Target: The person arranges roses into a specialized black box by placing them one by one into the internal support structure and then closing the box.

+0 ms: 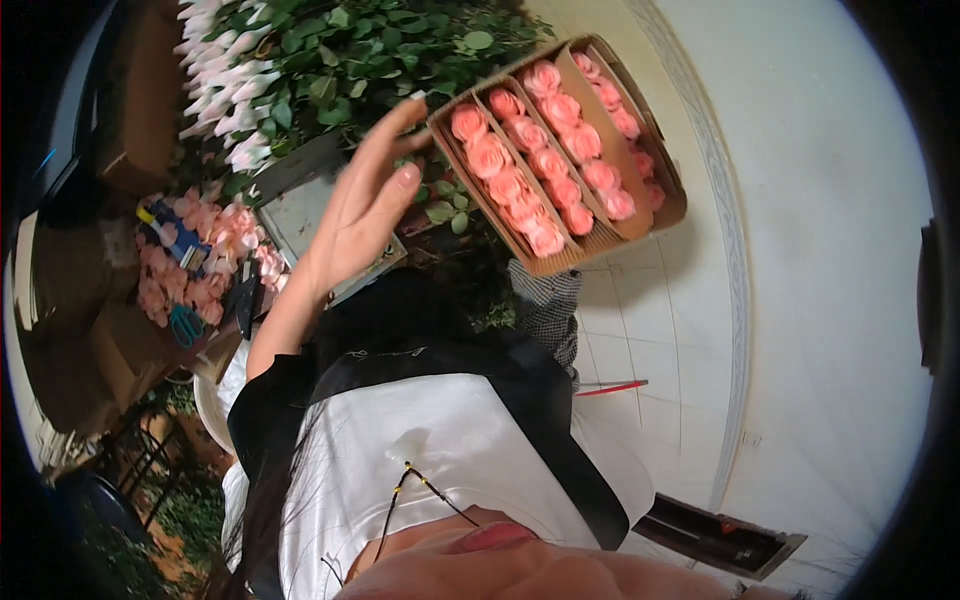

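A brown cardboard box [555, 262] of pink roses is tilted in front of my body, right of centre. Cardboard dividers part its flower heads [488, 157] into rows. My left hand [372, 190] reaches up beside the box's left corner, thumb and fingers apart, with nothing visible in its grasp. Whether its fingertips touch the cardboard, I cannot tell. My right hand does not show; what holds up the box is hidden. Behind my left hand lie green rose leaves [350, 60] and a grey-framed flat tray or board [300, 205].
White-wrapped flower heads [225, 85] are stacked at the far left. Loose pink petals [190, 290] cover a work surface, with teal-handled scissors [186, 325] and a blue-and-yellow tool [175, 238]. Cardboard boxes [130, 350] stand further left. A red stick [615, 388] lies at right, over pale floor tiles.
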`<control>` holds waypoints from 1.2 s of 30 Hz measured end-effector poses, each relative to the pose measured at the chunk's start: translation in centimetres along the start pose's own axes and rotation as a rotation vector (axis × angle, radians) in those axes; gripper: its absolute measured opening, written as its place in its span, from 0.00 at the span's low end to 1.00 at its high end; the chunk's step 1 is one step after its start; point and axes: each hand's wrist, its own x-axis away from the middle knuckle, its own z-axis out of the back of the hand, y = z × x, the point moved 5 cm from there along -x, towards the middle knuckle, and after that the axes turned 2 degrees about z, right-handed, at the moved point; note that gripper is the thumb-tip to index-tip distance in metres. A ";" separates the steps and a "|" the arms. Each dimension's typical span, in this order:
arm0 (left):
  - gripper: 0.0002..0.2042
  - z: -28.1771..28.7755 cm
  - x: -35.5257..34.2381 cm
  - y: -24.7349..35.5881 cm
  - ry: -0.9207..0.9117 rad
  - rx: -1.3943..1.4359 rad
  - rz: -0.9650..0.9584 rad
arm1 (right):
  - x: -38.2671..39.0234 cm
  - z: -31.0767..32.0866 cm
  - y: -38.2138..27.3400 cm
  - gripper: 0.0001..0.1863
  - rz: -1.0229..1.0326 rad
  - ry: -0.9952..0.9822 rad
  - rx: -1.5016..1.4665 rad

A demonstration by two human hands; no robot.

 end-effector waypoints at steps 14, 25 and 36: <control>0.28 -1.6 0.4 -0.9 0.081 0.166 0.166 | -1.9 2.0 1.9 0.28 -0.074 0.064 0.062; 0.30 -1.7 0.8 -1.5 0.032 0.283 0.145 | 9.4 9.2 0.9 0.29 -0.109 0.032 0.008; 0.22 -2.7 2.3 -8.6 -0.116 -0.202 -0.029 | 6.6 3.7 -1.7 0.29 -0.104 -0.308 0.050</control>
